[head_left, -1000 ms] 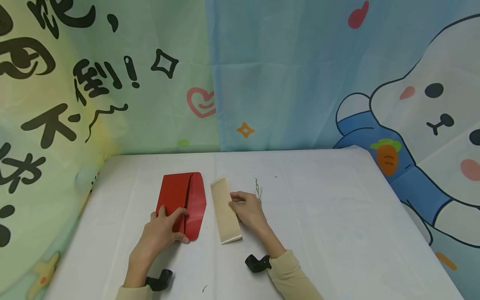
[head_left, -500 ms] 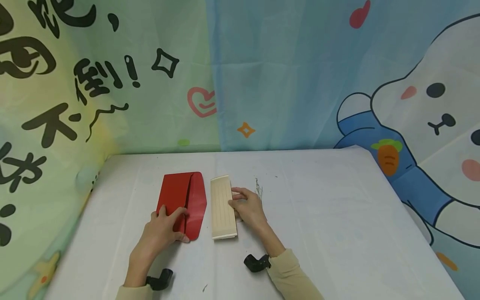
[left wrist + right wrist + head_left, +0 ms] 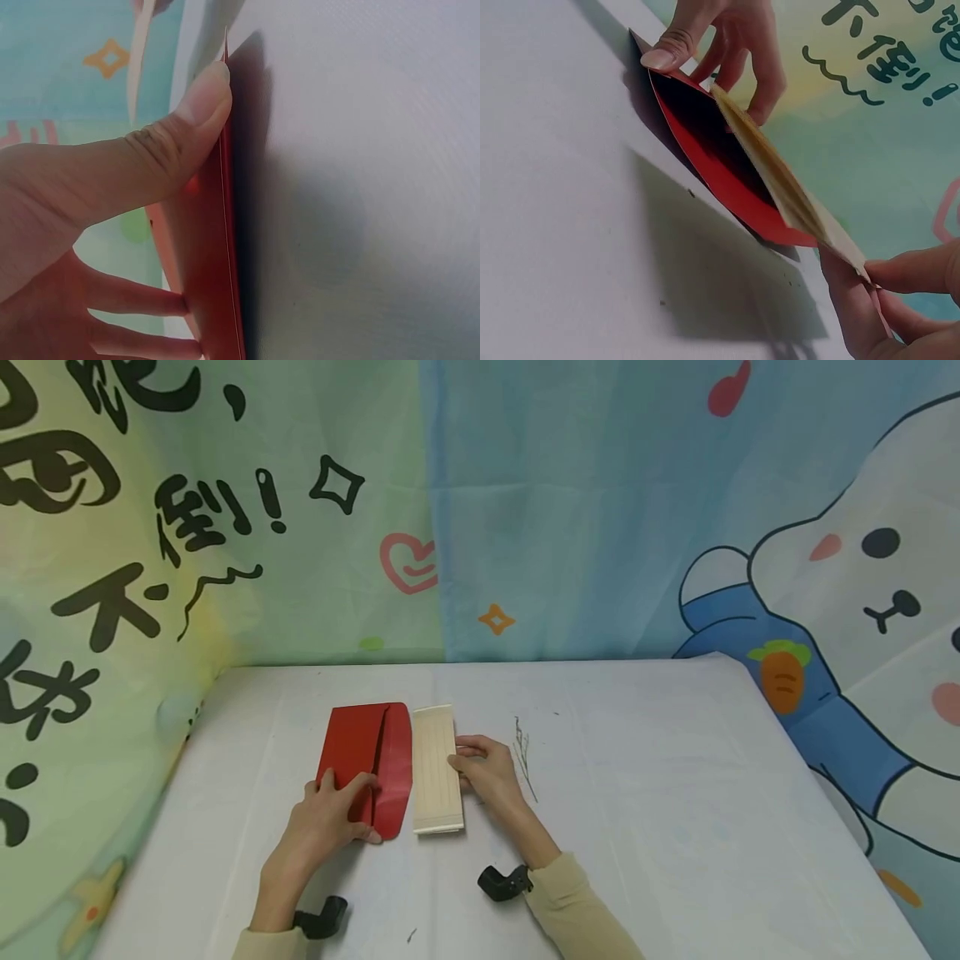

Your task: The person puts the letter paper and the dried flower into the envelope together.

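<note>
A red envelope [image 3: 352, 735] lies on the white table with its flap [image 3: 393, 772] unfolded to the right. My left hand [image 3: 322, 822] grips its near edge. The left wrist view shows the thumb [image 3: 206, 97] on the envelope's edge and other fingertips against its face. In the right wrist view the envelope's mouth [image 3: 720, 169] gapes. My right hand [image 3: 491, 777] pinches a folded cream paper [image 3: 435, 768] by its right edge, between thumb and fingers. That paper stands beside the flap, its left edge close to the mouth; whether they touch I cannot tell.
A thin dried sprig [image 3: 523, 752] lies right of my right hand on the white tabletop [image 3: 660, 793]. A small scrap [image 3: 411, 935] is near the front. Dark wrist cameras [image 3: 504, 883] sit under both wrists. A printed backdrop [image 3: 555, 527] hangs behind the table.
My right hand has moved left with the folded paper, bringing it next to the envelope's flap and turning it more upright. The left hand and envelope have stayed in place.
</note>
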Demonstrator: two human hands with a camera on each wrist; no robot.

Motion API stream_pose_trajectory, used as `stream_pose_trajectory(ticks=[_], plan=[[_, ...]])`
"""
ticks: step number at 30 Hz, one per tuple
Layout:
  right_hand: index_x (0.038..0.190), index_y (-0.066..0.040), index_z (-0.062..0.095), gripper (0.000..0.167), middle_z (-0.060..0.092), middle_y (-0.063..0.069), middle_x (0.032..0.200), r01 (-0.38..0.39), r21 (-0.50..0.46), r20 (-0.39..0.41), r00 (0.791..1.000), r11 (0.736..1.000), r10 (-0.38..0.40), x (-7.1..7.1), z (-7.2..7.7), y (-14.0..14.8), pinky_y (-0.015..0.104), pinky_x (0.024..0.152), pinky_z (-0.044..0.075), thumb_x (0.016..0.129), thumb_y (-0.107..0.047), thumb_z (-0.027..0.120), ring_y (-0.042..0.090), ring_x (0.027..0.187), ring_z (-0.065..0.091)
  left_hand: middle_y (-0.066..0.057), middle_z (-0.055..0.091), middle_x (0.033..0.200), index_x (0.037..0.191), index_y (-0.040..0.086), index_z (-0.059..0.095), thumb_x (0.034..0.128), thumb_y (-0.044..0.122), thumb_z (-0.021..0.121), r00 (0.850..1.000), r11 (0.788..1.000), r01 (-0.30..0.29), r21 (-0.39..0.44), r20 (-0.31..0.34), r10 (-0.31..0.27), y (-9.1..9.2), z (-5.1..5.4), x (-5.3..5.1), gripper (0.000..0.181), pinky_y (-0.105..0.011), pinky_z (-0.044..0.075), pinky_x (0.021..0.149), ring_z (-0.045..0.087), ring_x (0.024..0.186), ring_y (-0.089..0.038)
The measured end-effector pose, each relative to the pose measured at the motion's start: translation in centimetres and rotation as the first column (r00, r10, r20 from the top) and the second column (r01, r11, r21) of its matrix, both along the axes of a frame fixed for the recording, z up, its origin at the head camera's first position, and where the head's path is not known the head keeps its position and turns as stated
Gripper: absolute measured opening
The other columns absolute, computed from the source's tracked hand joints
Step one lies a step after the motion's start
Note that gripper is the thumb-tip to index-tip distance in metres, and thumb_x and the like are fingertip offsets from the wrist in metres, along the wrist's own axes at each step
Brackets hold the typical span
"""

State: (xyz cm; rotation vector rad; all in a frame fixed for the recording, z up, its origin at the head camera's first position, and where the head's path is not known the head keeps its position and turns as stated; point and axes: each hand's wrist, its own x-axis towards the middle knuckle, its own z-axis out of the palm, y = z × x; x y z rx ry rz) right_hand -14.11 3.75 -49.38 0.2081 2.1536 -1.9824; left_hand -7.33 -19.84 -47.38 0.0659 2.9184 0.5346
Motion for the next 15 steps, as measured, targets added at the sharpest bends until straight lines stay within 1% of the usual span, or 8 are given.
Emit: stream_pose_trajectory(ticks=[5, 10, 15], plan=[[0.123, 0.005, 0.067, 0.034, 0.067, 0.015, 0.105, -0.007, -0.015, 0.01, 1.0, 1.0, 0.007, -0.3, -0.3, -0.8, 0.026, 0.064, 0.06, 0.091, -0.003, 0.071, 0.012, 0.074, 0.066, -0.028, 0.052, 0.123, 0.128, 0.025, 0.06, 0.0682, 0.034, 0.096, 1.0, 1.0, -0.002, 0.001, 0.004, 0.002, -0.1, 0.1, -0.1, 0.071, -0.056, 0.058, 0.074, 0.052, 0.111, -0.053], [0.124, 0.004, 0.066, 0.033, 0.067, 0.017, 0.107, -0.02, -0.017, 0.017, 1.0, 1.0, 0.02, -0.6, -0.4, -1.8, 0.027, 0.065, 0.06, 0.092, -0.003, 0.07, 0.011, 0.073, 0.066, -0.028, 0.052, 0.125, 0.128, 0.026, 0.06, 0.0693, 0.034, 0.095, 1.0, 1.0, -0.01, 0.019, 0.007, 0.01, -0.2, -0.1, -0.1, 0.069, -0.057, 0.057, 0.077, 0.052, 0.111, -0.051], [0.123, 0.005, 0.066, 0.034, 0.067, 0.017, 0.107, -0.025, -0.018, 0.012, 1.0, 1.0, 0.025, -0.8, -0.5, -2.7, 0.028, 0.064, 0.061, 0.091, -0.002, 0.07, 0.011, 0.071, 0.067, -0.031, 0.05, 0.131, 0.129, 0.026, 0.059, 0.0707, 0.034, 0.094, 1.0, 1.0, -0.01, 0.023, 0.021, 0.009, -0.3, 0.0, -0.2, 0.068, -0.061, 0.056, 0.079, 0.052, 0.113, -0.052]])
